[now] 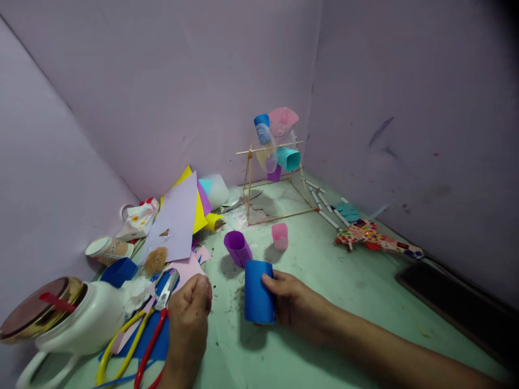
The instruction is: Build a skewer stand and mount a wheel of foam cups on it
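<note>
My right hand (298, 300) grips a blue paper tube (258, 292) by its right side, with the thumb on the front and the fingers behind. My left hand (190, 308) is closed, thumb pressed against the curled fingers; what it may pinch is hidden. Beside that hand lie scissors (165, 292) with silver blades, and yellow and red handles. Just beyond the blue tube, a purple paper tube (239, 249) leans on the table. A small pink paper roll (279, 236) stands to its right.
At the back stands a stick frame (248, 186) carrying a wheel with coloured paper cups. Paper sheets (174, 216), a paper cup (108, 249) and a white mug (97, 319) crowd the left. A patterned glue gun (365, 233), white rolled sticks (326, 216) and a dark flat object (454, 302) lie right.
</note>
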`<state>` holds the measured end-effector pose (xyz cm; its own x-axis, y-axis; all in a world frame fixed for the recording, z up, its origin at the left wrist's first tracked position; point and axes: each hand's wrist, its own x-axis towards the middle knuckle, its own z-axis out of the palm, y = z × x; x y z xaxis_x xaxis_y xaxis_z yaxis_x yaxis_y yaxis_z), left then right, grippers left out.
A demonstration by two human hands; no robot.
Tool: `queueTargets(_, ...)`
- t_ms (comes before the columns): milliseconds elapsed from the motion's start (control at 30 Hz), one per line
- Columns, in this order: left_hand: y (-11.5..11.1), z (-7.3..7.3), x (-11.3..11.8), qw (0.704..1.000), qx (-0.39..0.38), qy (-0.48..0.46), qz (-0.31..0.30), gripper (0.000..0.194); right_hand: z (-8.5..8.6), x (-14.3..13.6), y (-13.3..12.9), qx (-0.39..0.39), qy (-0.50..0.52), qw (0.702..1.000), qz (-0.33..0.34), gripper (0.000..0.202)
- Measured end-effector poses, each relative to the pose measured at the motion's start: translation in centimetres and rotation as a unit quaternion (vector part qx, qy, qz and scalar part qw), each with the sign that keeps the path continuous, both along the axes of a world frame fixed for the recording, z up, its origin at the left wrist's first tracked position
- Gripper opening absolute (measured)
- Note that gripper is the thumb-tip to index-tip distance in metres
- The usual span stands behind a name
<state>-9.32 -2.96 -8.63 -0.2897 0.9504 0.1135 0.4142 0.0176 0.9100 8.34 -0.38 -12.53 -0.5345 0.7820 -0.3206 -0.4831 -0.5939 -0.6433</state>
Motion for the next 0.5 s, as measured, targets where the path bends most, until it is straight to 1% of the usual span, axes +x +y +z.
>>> queueTargets(67, -0.1, 0.4, 0.2, 1.000, 0.014, 0.019, -0.003, 0.038, -0.1, 0.0, -0.1, -0.010, -0.007, 1.000, 0.004, 0.047)
queueTargets(133, -0.2, 0.4, 0.6, 1.000, 0.015, 0.007, 0.012, 0.040, -0.2, 0.0, -0.2, -0.014, -0.016, 1.000, 0.010, 0.045)
queueTargets(200, -0.2, 0.2, 0.9, 0.999, 0.002, -0.010, 0.041, 0.044, -0.2, 0.0, -0.1, -0.016, -0.014, 1.000, 0.018, 0.044)
queueTargets(267, 0.0, -0.2, 1.0, 0.998, -0.034, -0.027, 0.042, 0.046, -0.1, 0.0, -0.2, -0.011, -0.007, 1.000, 0.019, 0.043)
queueTargets(300, 0.1, -0.4, 1.0, 0.998, -0.052, -0.040, 0.023, 0.042, 0.0, 0.0, -0.2, -0.005, -0.005, 1.000, 0.019, 0.043)
queueTargets(367, 0.3, -1.0, 1.0, 0.994, -0.078, -0.069, -0.042, 0.029, 0.2, -0.1, -0.2, 0.013, -0.005, 1.000, 0.016, 0.045)
queueTargets(400, 0.4, -1.3, 1.1, 0.990, -0.087, -0.081, -0.080, 0.033, 0.3, -0.1, -0.3, 0.026, -0.005, 1.000, 0.016, 0.047)
queueTargets(467, 0.4, -2.0, 1.4, 0.978, -0.100, -0.103, -0.151, 0.052, 0.2, -0.1, -0.4, 0.050, -0.009, 0.999, 0.019, 0.050)
queueTargets(500, 0.3, -2.3, 1.7, 0.971, -0.110, -0.111, -0.179, 0.056, 0.1, -0.1, -0.4, 0.062, -0.012, 0.998, 0.020, 0.051)
